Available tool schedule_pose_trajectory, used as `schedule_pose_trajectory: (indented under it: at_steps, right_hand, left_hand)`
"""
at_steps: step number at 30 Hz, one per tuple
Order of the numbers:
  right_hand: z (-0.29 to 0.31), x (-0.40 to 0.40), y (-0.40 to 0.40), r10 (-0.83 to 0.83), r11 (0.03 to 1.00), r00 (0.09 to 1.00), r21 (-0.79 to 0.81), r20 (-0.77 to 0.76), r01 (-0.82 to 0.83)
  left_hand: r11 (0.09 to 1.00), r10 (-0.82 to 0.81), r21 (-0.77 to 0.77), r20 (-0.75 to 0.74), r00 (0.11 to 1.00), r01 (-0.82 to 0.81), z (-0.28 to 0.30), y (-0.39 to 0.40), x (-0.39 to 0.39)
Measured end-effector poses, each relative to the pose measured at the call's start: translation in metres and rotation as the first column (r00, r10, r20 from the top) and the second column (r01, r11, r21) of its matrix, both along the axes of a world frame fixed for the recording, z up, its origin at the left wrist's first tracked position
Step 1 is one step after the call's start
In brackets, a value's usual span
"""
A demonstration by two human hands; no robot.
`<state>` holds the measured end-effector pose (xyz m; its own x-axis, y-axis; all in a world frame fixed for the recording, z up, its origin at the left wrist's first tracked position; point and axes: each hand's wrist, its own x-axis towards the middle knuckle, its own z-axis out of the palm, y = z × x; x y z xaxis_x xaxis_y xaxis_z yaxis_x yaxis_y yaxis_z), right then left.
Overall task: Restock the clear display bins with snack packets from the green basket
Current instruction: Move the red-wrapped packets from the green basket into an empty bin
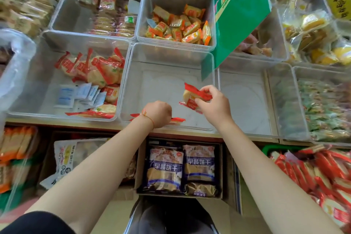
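Note:
My right hand [215, 104] grips red-and-clear snack packets [193, 97] above the near middle clear bin [171, 55]. My left hand [158, 113] reaches down into the same bin at its front wall, fingers curled over red packets [177, 119] lying on the bin floor; its fingers are hidden behind the wrist. The green basket [267, 150] sits at the lower right, heaped with the same red packets [322, 173]. The bin to the left [47, 36] holds more red packets and some blue-white sachets.
A green sign board [239, 11] slants over the bins at the upper right. A bare clear bin [245, 99] stands to the right of my hands. Below the shelf edge is a carton of blue biscuit bags [180, 167]. Other bins hold orange, yellow and green snacks.

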<state>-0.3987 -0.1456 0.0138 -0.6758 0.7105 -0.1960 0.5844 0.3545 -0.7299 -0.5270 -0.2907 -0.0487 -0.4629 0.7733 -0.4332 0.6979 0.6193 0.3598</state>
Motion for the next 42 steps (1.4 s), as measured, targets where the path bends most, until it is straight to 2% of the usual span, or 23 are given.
schedule_pose_trajectory:
  at_steps: [3,6,8,13,15,27,31,33,36,39,40,42]
  right_hand:
    - [-0.020,-0.015,-0.006,0.051,0.994,0.997,-0.104,0.051,-0.046]
    - [-0.046,-0.025,-0.017,0.160,0.980,0.968,-0.152,0.191,-0.132]
    - [-0.057,-0.029,-0.022,0.221,0.967,0.940,-0.181,0.260,-0.177]
    - [-0.063,-0.037,-0.022,0.439,0.895,0.789,-0.287,0.430,-0.342]
    - [-0.061,-0.039,-0.022,0.474,0.879,0.731,-0.313,0.491,-0.359]
    - [-0.052,-0.057,-0.040,0.564,0.822,0.662,-0.406,0.494,-0.398]
    - [-0.044,-0.047,-0.044,0.528,0.846,0.704,-0.366,0.476,-0.387]
    - [-0.040,-0.035,-0.048,0.446,0.895,0.784,-0.240,0.433,-0.376]
    - [-0.024,-0.009,-0.055,0.310,0.947,0.920,0.004,0.241,-0.320]
    - [-0.003,0.029,-0.056,0.233,0.964,0.971,0.118,0.052,-0.238]
    - [0.003,0.045,-0.053,0.214,0.969,0.976,0.121,0.032,-0.216]
    - [0.007,0.082,-0.039,0.182,0.980,0.982,0.076,0.049,-0.185]
  left_hand:
    - [0.999,-0.032,-0.018,-0.024,0.999,0.032,-0.002,-0.013,-0.007]
    - [0.995,0.007,0.101,-0.191,0.982,0.013,-0.007,-0.035,-0.014]
    - [0.984,0.039,0.180,-0.236,0.971,0.004,-0.009,-0.049,-0.017]
    - [0.983,-0.040,0.158,-0.289,0.957,0.088,-0.009,-0.068,-0.003]
    - [0.984,-0.014,0.164,-0.331,0.943,0.072,-0.009,-0.071,0.000]
    - [0.987,0.041,0.158,-0.383,0.923,0.022,-0.016,-0.067,-0.001]
    - [0.988,0.017,0.147,-0.396,0.918,0.045,-0.014,-0.067,-0.001]
    - [0.989,0.030,0.146,-0.373,0.927,0.027,-0.015,-0.067,0.000]
    - [0.988,0.087,0.153,-0.370,0.925,-0.031,-0.008,-0.061,0.004]
    - [0.927,0.188,0.372,-0.343,0.920,-0.050,0.022,-0.039,0.033]
    - [0.888,0.237,0.453,-0.298,0.925,-0.081,0.035,-0.029,0.049]
    - [0.848,0.267,0.511,-0.186,0.945,-0.140,0.054,-0.005,0.086]
